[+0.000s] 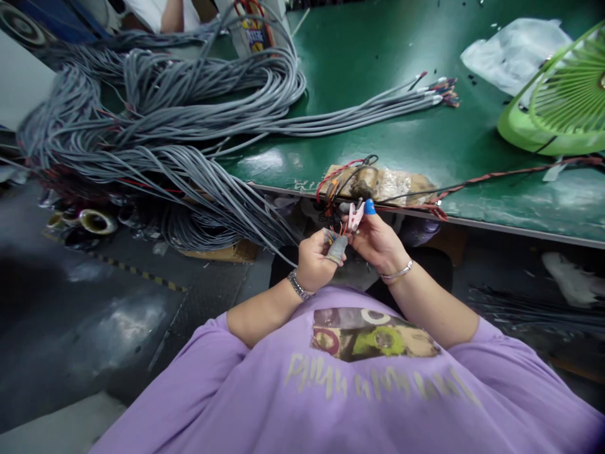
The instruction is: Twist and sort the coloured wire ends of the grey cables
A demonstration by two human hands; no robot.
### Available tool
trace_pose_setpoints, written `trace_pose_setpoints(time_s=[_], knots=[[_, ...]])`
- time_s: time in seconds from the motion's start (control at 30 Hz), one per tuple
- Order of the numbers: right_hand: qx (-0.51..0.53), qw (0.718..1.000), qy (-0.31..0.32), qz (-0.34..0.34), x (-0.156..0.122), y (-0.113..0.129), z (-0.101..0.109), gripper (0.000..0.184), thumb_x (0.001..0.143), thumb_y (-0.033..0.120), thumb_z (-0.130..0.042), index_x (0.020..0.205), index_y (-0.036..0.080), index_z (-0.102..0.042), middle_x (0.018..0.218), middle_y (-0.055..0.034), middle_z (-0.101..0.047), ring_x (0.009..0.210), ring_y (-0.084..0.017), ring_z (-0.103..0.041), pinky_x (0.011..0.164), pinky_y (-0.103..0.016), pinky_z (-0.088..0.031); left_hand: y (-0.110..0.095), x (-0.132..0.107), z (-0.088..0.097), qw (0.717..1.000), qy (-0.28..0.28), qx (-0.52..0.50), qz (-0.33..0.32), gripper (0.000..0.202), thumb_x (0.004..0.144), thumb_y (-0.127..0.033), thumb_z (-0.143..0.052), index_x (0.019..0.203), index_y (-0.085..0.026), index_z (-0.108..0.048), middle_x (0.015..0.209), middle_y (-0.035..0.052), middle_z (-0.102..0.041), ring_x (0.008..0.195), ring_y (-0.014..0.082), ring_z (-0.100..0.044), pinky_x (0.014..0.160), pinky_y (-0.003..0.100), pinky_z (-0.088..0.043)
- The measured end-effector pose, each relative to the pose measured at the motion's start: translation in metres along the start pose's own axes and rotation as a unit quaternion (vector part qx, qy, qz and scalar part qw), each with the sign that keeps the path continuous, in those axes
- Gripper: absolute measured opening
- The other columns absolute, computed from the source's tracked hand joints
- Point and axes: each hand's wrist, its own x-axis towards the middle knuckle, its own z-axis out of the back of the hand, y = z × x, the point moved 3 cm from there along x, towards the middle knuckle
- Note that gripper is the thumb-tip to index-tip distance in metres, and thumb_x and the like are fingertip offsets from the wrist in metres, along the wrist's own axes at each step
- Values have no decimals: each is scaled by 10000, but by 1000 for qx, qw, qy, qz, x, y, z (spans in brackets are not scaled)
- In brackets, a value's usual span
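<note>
Close to my body, just off the bench edge, my left hand (317,260) is closed around the end of a grey cable. Thin coloured wires (341,229) fan out above its fingers. A grey wrapped piece (337,249) shows at the thumb side; whether it is cable jacket or a finger cover, I cannot tell. My right hand (378,243) is beside it, fingers bent, with a blue cover (369,207) on the thumb tip. The thumb lies against a pale pink clip (355,216), which the hand grips. Behind them sits a tape-wrapped block (392,186) with dark and red leads around it.
Large bundles of grey cable (189,120) cover the left side, some hanging over the edge. Stripped cable ends (439,94) lie on the green bench (359,57). A green fan (562,94) and plastic bag (515,53) are at right. Another person's arm (172,16) shows at the back.
</note>
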Motion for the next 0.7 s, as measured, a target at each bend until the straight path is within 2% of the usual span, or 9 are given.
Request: trace_pose_setpoints(time_s=[0.1, 0.2, 0.3, 0.37, 0.43, 0.5, 0.7], knots=[[5, 1000, 13, -20, -3, -1, 3, 563, 771, 783, -588, 818, 229, -676, 765, -9, -703, 630, -126, -601, 553, -244, -469, 0, -2, 1, 1000, 1, -3, 0, 315, 767, -462, -745, 791, -174, -620, 566, -20, -640, 457, 93, -591, 450, 189, -507], [-7, 997, 52, -52, -7, 1, 7, 617, 732, 820, -585, 795, 215, -690, 756, -21, -700, 608, -122, -595, 544, -241, -484, 0, -6, 4, 1000, -1, -7, 9, 326, 779, -482, -731, 794, -175, -623, 568, -16, -642, 460, 97, -599, 453, 193, -512], [-68, 987, 113, -89, -15, 2, 13, 617, 621, 795, -711, 749, 191, -698, 697, -30, -680, 594, -128, -597, 557, -252, -510, 1, -9, 6, 1000, 4, -10, 20, 349, 769, -504, -741, 780, -175, -625, 572, -12, -648, 464, 96, -601, 467, 194, -516], [-117, 979, 136, -97, -19, 4, 17, 545, 562, 678, -833, 733, 176, -705, 667, -27, -669, 589, -126, -598, 572, -257, -518, 4, -10, 7, 1000, 12, -7, 26, 361, 753, -510, -757, 764, -173, -627, 567, -11, -645, 462, 96, -599, 469, 194, -513], [-160, 975, 134, -80, -22, 6, 21, 445, 550, 524, -906, 727, 162, -716, 645, -14, -657, 573, -110, -578, 575, -248, -504, 7, -10, 8, 999, 21, -1, 29, 366, 746, -512, -764, 756, -173, -628, 555, -13, -637, 455, 95, -592, 466, 194, -504], [-194, 972, 122, -48, -22, 9, 23, 366, 563, 433, -916, 706, 156, -725, 626, -2, -643, 559, -93, -546, 566, -233, -474, 13, -10, 9, 999, 32, 6, 26, 355, 759, -507, -754, 764, -173, -633, 562, -11, -642, 458, 95, -592, 472, 197, -503], [-251, 962, 95, 43, -23, 11, 17, 264, 625, 398, -870, 643, 176, -728, 599, 10, -627, 565, -97, -499, 560, -237, -422, 27, -11, 9, 997, 60, 32, 32, 262, 769, -410, -766, 816, -174, -661, 620, 3, -685, 509, 107, -634, 525, 207, -537]])
